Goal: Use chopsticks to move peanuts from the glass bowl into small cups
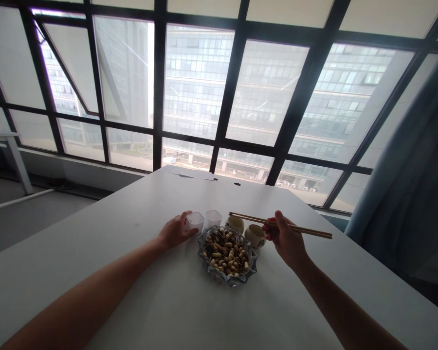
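Note:
A glass bowl (251,270) full of peanuts in their shells (226,253) sits mid-table. Behind it stand two small clear plastic cups (196,221) (212,218) and two small beige ceramic cups (235,223) (254,235). My left hand (174,231) grips the leftmost plastic cup from the left side. My right hand (285,237) holds a pair of wooden chopsticks (310,231), which lie nearly level; their tips point left above the ceramic cups.
The white table (131,272) runs back to a wall of large windows. Two small holes (237,183) mark the tabletop near its far edge. A grey curtain (412,194) hangs at the right, and a white desk leg (18,163) stands far left.

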